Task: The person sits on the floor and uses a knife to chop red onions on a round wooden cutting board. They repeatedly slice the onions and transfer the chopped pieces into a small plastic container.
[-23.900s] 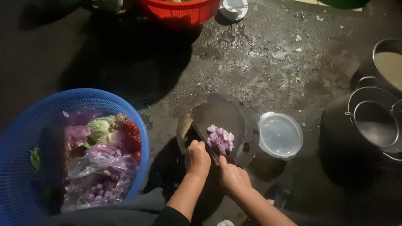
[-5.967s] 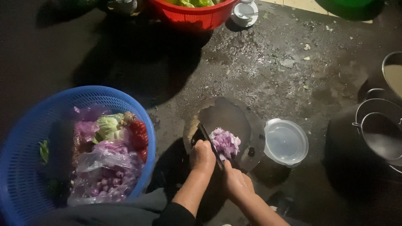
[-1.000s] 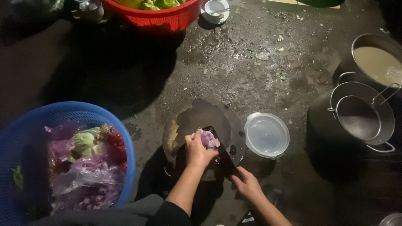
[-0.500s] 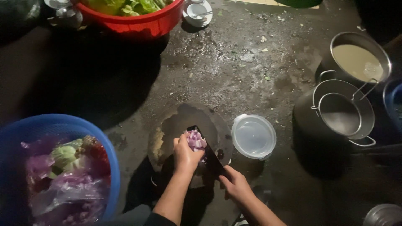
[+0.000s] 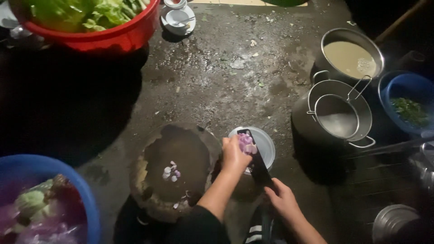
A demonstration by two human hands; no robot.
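chopped purple shallot pieces (image 5: 247, 143) sit piled on the flat of a dark knife blade (image 5: 255, 156), held over a small round white container (image 5: 264, 145) on the wet concrete floor (image 5: 217, 72). left hand (image 5: 234, 152) is cupped against the pile, fingers curled around the pieces and pressing them to the blade. right hand (image 5: 282, 199) is closed around the knife handle, blade pointing away from the body and up toward the container.

round wooden chopping block (image 5: 174, 169) lies just left of the container, on the floor; a few leftover shallot bits (image 5: 170, 171) rest near its middle, more specks toward its near edge.

surroundings, head view:
- blue plastic basket (image 5: 68, 180) at lower left, holding bagged vegetables, purple, green and red.
- red basin (image 5: 97, 38) at upper left, filled with green leafy vegetables.
- small white cup and saucer (image 5: 178, 18) just right of the red basin.
- metal pot (image 5: 350, 56) at upper right, holding a pale brown liquid.
- second metal pot (image 5: 337, 115) nearer, with a metal strainer set in it.
- blue bowl (image 5: 407, 106) at far right, with chopped greens inside.
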